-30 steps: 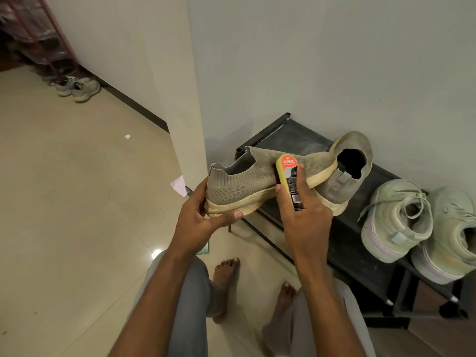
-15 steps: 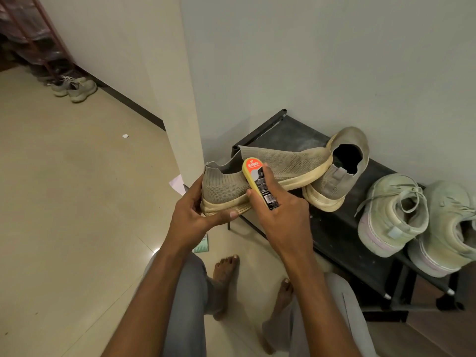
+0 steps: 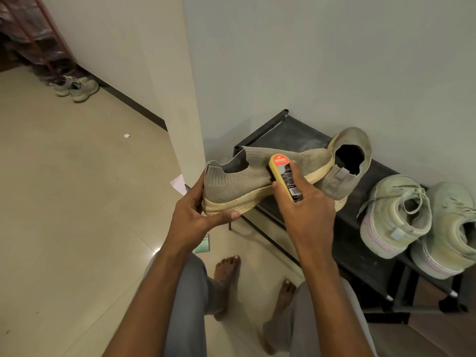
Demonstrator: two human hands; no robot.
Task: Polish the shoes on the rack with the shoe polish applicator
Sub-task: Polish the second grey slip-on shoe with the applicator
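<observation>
My left hand (image 3: 195, 215) grips the heel end of a grey-beige knit shoe (image 3: 237, 186) with a cream sole, held on its side in front of the black shoe rack (image 3: 283, 130). My right hand (image 3: 306, 210) holds a yellow shoe polish applicator (image 3: 284, 176) with a red and black label, its sponge side pressed against the middle of the shoe's upper. The matching knit shoe (image 3: 353, 161) leans against the wall on the rack's top shelf. Two pale green sneakers (image 3: 396, 217) (image 3: 453, 228) stand on the rack to the right.
A wall corner (image 3: 180, 112) juts out left of the rack. Another pair of sneakers (image 3: 77, 86) sits on the tiled floor at the far left by a red rack. My bare feet (image 3: 226, 279) are below the hands. Paper scraps lie on the floor.
The applicator slid left along the shoe's upper, then back right toward the middle. My left hand kept its hold on the heel throughout.
</observation>
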